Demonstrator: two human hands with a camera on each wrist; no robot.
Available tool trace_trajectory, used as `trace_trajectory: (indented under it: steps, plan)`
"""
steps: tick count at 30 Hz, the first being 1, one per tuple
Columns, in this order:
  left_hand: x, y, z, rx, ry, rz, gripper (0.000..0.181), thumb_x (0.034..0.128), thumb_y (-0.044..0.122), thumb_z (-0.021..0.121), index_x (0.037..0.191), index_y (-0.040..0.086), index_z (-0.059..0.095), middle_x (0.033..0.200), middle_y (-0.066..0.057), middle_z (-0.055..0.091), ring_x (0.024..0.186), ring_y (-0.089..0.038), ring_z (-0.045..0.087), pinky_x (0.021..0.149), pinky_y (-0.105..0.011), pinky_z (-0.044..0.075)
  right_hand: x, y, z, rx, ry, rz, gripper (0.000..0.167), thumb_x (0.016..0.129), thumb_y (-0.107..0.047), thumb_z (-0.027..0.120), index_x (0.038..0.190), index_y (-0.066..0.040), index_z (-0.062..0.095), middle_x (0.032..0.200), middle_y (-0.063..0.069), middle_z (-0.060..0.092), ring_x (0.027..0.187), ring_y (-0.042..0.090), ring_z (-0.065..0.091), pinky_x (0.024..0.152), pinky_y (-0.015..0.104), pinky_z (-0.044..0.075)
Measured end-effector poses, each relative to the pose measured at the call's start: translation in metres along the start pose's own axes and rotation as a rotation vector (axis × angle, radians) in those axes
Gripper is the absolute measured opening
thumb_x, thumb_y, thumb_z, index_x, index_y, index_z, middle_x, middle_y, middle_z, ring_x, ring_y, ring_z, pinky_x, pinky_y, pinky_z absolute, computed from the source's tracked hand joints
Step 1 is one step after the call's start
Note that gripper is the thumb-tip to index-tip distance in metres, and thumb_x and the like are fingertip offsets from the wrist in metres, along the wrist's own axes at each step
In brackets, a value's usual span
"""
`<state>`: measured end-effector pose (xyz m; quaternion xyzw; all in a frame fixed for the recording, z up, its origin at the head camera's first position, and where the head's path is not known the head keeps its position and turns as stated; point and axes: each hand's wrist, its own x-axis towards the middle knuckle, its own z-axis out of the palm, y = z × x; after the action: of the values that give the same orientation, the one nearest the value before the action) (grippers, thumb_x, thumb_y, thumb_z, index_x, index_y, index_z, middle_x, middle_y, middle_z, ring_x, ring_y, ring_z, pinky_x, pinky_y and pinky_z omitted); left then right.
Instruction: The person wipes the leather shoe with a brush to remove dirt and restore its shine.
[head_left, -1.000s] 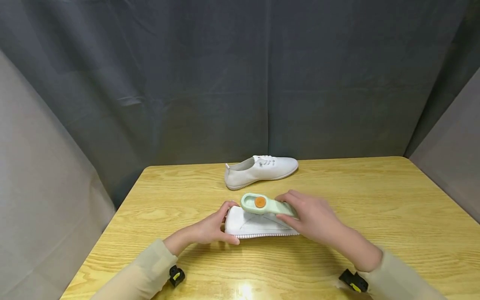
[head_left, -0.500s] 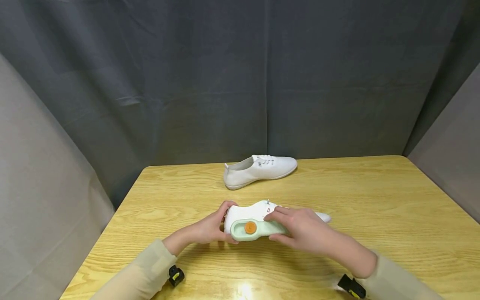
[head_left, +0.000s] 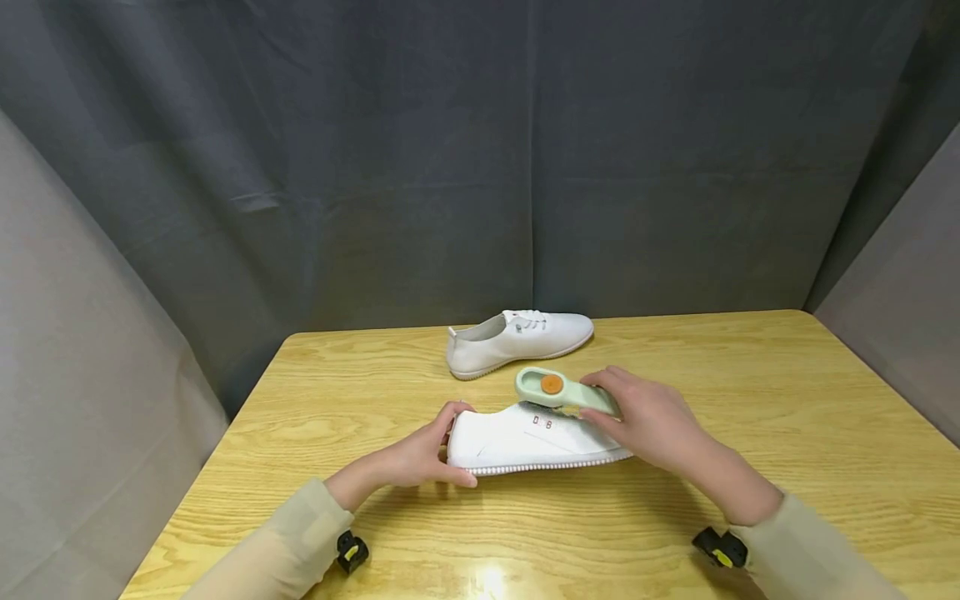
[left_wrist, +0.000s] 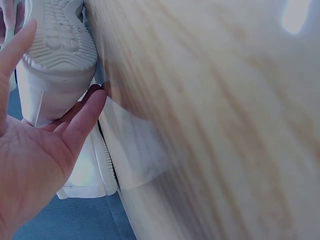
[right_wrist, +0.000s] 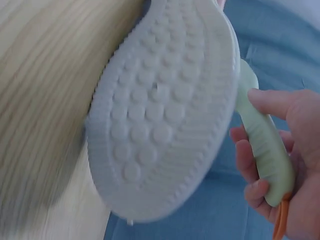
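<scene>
A white shoe (head_left: pixel 510 442) is tipped on its side, and my left hand (head_left: pixel 420 454) grips it round the heel. The left wrist view shows that heel and the ridged outsole (left_wrist: pixel 57 35) between thumb and fingers. My right hand (head_left: pixel 651 417) holds a pale green brush (head_left: pixel 532 387) with an orange button by its handle. The brush head lies against the upper near the shoe's opening; its bristles are mostly hidden. In the right wrist view, the fingers wrap the green handle (right_wrist: pixel 265 145), which has an orange cord (right_wrist: pixel 281 220), beside the studded sole.
A second white shoe (head_left: pixel 558 333) stands upright behind, near the far edge of the wooden table (head_left: pixel 360 375). Beyond the table hangs a dark grey curtain (head_left: pixel 405 167). Paler cloth panels (head_left: pixel 75 375) flank both sides.
The brush in my right hand has swept down over the shoe's side towards the sole, then back up and right to the upper. My left hand stays at the heel.
</scene>
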<state>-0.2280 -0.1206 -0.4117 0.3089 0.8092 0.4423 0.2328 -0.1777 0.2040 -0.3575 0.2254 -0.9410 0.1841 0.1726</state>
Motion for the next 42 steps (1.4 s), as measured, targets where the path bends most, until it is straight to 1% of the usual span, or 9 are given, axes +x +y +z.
trace_trajectory:
  steps: [4, 11, 17, 22, 25, 31, 35, 39, 42]
  plan:
    - [0.001, -0.001, 0.000, -0.003, -0.003, 0.002, 0.079, 0.0826, 0.013, 0.079, 0.139, 0.013, 0.024, 0.135, -0.011, 0.040, 0.121, -0.023, 0.046, 0.102, -0.043, 0.039, -0.006, 0.003, -0.005, -0.001, 0.040, -0.009, 0.036, 0.081, -0.025, 0.080, 0.112, -0.012, 0.067, 0.099, -0.003, 0.066, 0.072, 0.010, 0.057, 0.056, 0.032, 0.046]
    - [0.001, -0.002, 0.000, -0.006, -0.001, 0.017, 0.079, 0.0823, 0.012, 0.080, 0.139, 0.013, 0.025, 0.134, -0.009, 0.041, 0.121, -0.022, 0.047, 0.101, -0.041, 0.039, -0.017, -0.007, -0.001, 0.037, 0.091, -0.257, 0.035, 0.079, -0.027, 0.080, 0.109, -0.016, 0.066, 0.089, -0.012, 0.059, 0.061, -0.002, 0.043, 0.050, 0.019, 0.037]
    - [0.001, -0.002, 0.000, -0.016, -0.004, 0.018, 0.078, 0.0818, 0.012, 0.080, 0.138, 0.014, 0.026, 0.132, -0.008, 0.042, 0.115, -0.020, 0.050, 0.097, -0.038, 0.043, -0.024, -0.017, 0.005, 0.066, 0.069, -0.387, 0.032, 0.085, -0.036, 0.075, 0.109, -0.017, 0.066, 0.091, -0.013, 0.058, 0.058, -0.004, 0.036, 0.048, 0.016, 0.034]
    - [0.001, -0.002, 0.000, -0.008, -0.009, 0.016, 0.079, 0.0821, 0.014, 0.080, 0.138, 0.013, 0.025, 0.133, -0.008, 0.042, 0.119, -0.021, 0.049, 0.099, -0.039, 0.042, -0.027, -0.022, 0.009, 0.059, 0.012, -0.429, 0.034, 0.091, -0.044, 0.066, 0.113, -0.018, 0.065, 0.094, -0.014, 0.057, 0.063, -0.004, 0.041, 0.052, 0.016, 0.038]
    - [0.001, -0.002, 0.000, -0.003, -0.011, 0.016, 0.079, 0.0822, 0.016, 0.080, 0.139, 0.013, 0.025, 0.134, -0.009, 0.042, 0.121, -0.021, 0.048, 0.100, -0.039, 0.041, -0.028, -0.023, 0.010, 0.043, -0.027, -0.414, 0.034, 0.091, -0.044, 0.066, 0.113, -0.018, 0.065, 0.094, -0.014, 0.056, 0.063, -0.004, 0.041, 0.052, 0.017, 0.039]
    - [0.001, -0.003, -0.001, -0.013, -0.013, 0.017, 0.078, 0.0827, 0.014, 0.080, 0.139, 0.013, 0.025, 0.133, -0.008, 0.042, 0.119, -0.021, 0.049, 0.098, -0.038, 0.042, -0.025, -0.016, 0.007, 0.053, -0.059, -0.317, 0.034, 0.084, -0.030, 0.077, 0.113, -0.016, 0.066, 0.096, -0.009, 0.060, 0.063, -0.002, 0.044, 0.052, 0.021, 0.041]
    - [0.002, -0.003, -0.001, -0.008, -0.005, 0.009, 0.078, 0.0826, 0.012, 0.079, 0.138, 0.013, 0.025, 0.133, -0.009, 0.042, 0.119, -0.021, 0.049, 0.099, -0.039, 0.041, -0.020, -0.006, 0.003, 0.039, -0.057, -0.191, 0.034, 0.085, -0.029, 0.076, 0.113, -0.015, 0.066, 0.092, -0.010, 0.060, 0.060, -0.002, 0.043, 0.050, 0.021, 0.038]
    - [0.001, -0.002, -0.001, -0.002, -0.003, -0.002, 0.079, 0.0828, 0.013, 0.079, 0.139, 0.013, 0.025, 0.135, -0.010, 0.041, 0.122, -0.023, 0.047, 0.101, -0.041, 0.040, -0.017, 0.008, -0.003, -0.001, -0.028, -0.037, 0.036, 0.085, -0.028, 0.076, 0.115, -0.012, 0.066, 0.095, -0.006, 0.063, 0.065, 0.004, 0.050, 0.052, 0.026, 0.041]
    - [0.001, -0.002, -0.001, -0.003, -0.004, -0.008, 0.079, 0.0831, 0.013, 0.079, 0.140, 0.014, 0.024, 0.137, -0.011, 0.040, 0.124, -0.024, 0.046, 0.102, -0.042, 0.040, -0.018, 0.015, -0.007, -0.018, 0.013, 0.034, 0.037, 0.084, -0.028, 0.077, 0.116, -0.012, 0.066, 0.101, -0.002, 0.065, 0.071, 0.010, 0.057, 0.054, 0.031, 0.044]
